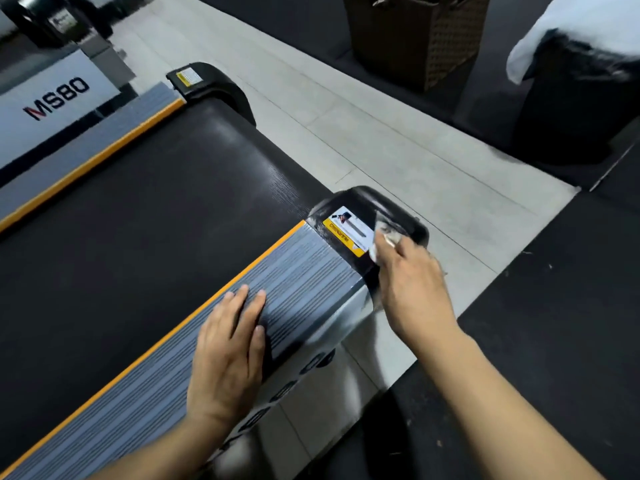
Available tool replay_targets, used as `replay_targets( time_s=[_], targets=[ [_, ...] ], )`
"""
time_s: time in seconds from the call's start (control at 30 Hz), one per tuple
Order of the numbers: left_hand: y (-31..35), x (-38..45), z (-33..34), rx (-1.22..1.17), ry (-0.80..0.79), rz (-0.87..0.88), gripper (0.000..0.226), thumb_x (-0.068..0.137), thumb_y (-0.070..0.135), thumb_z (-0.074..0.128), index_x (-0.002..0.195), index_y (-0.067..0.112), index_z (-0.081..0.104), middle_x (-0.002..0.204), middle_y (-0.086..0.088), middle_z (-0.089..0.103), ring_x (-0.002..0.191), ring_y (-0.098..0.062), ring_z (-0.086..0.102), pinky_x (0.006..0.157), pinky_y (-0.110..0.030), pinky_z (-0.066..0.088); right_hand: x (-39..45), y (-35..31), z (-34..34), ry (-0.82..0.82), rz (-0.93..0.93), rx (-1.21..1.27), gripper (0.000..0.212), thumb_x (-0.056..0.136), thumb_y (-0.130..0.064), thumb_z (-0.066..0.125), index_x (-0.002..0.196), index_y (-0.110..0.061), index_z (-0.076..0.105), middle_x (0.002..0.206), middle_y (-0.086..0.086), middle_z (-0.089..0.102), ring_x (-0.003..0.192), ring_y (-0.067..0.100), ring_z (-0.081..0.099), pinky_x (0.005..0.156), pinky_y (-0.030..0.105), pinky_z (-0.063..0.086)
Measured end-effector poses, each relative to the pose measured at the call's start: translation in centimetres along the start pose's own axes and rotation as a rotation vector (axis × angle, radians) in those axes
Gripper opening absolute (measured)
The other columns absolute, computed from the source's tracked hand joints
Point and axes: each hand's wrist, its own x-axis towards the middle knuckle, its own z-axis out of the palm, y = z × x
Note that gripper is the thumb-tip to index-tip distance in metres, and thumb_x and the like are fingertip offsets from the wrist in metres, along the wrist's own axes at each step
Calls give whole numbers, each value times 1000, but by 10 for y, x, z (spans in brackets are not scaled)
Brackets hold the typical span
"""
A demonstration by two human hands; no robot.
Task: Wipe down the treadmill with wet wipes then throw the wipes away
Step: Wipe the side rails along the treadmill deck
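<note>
Right hand grips a crumpled wet wipe, pressing it on the black rear end cap of the treadmill, just beside the yellow warning sticker. Left hand lies flat, fingers straight, on the grey ribbed side rail, holding nothing, prob. bracing. Step in hand: wiping the rear corner w/ dusty smears showing by the sticker. Next move likely needs sweeps over the rest of the cap & rail, then the far side. Black bin sits across the tiled floor, well apart; wicker basket near it. Wipe not yet binned.
</note>
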Motion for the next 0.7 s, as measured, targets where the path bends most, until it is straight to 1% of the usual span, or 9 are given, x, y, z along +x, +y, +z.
replay_targets(
  time_s=[0.07, 0.13, 0.23, 0.3, 0.37, 0.43, 0.5, 0.6, 0.7],
  targets=[
    [1, 0, -1, 60, -27, -12, 52, 106, 37, 24, 150, 20, 46, 158, -4, 38, 144, -28, 38, 113, -51, 37, -4, 4, -10, -66, 31, 47, 50, 102, -16, 45, 151, -22, 38, 120, 8, 55, 107, 34, 54, 91, 44, 40],
    [1, 1, -3, 128, -82, -17, 53, 107, 35, 21, 153, 18, 41, 159, -7, 35, 144, -29, 37, 114, -49, 36, -14, 0, -26, -91, 30, 117, 53, 105, -23, 40, 156, -26, 25, 102, 3, 50, 93, 29, 51, 85, 41, 40],
    [5, 2, -5, 180, -154, -29, 52, 105, 31, 27, 153, 16, 41, 159, -8, 35, 145, -30, 36, 115, -46, 32, -24, -2, -57, -107, 30, 158, 57, 106, -30, 35, 158, -25, 14, 93, -5, 43, 85, 21, 44, 79, 34, 37],
    [5, 3, -10, 177, -167, -66, 51, 103, 30, 32, 150, 17, 45, 158, -8, 38, 145, -30, 36, 113, -47, 34, -22, -5, -77, -106, 10, 162, 49, 105, -28, 41, 153, -25, 32, 89, -8, 43, 85, 23, 49, 75, 34, 37],
    [14, 7, -21, 148, -203, -96, 51, 100, 33, 34, 147, 18, 48, 155, -7, 41, 142, -30, 39, 111, -48, 40, -16, -6, -93, -55, 6, 164, 36, 100, -22, 51, 136, -24, 53, 83, -9, 42, 78, 25, 53, 69, 36, 43],
    [26, 17, -32, 146, -255, -161, 50, 97, 37, 35, 142, 19, 50, 149, -6, 44, 135, -30, 45, 106, -49, 46, -3, -6, -104, -31, 32, 168, 30, 97, -20, 56, 126, -19, 63, 83, -5, 47, 73, 24, 53, 67, 37, 49],
    [45, 31, -43, 109, -277, -217, 48, 96, 39, 35, 138, 20, 51, 143, -3, 46, 127, -27, 51, 103, -47, 47, 13, -4, -116, -38, 67, 176, 30, 97, -21, 56, 125, -18, 66, 87, -4, 51, 73, 21, 53, 67, 38, 50],
    [79, 60, -62, 23, -277, -232, 51, 97, 43, 34, 141, 23, 50, 145, 0, 46, 128, -24, 50, 104, -46, 46, 38, -6, -144, -43, 93, 226, 32, 98, -24, 53, 128, -22, 65, 93, -8, 51, 76, 17, 55, 69, 37, 52],
    [126, 102, -84, -35, -240, -177, 50, 98, 42, 36, 140, 22, 53, 143, 1, 50, 127, -22, 50, 103, -45, 47, 67, 3, -175, -54, 112, 242, 33, 99, -28, 52, 130, -30, 63, 98, -14, 51, 84, 11, 55, 77, 34, 51]
  ],
)
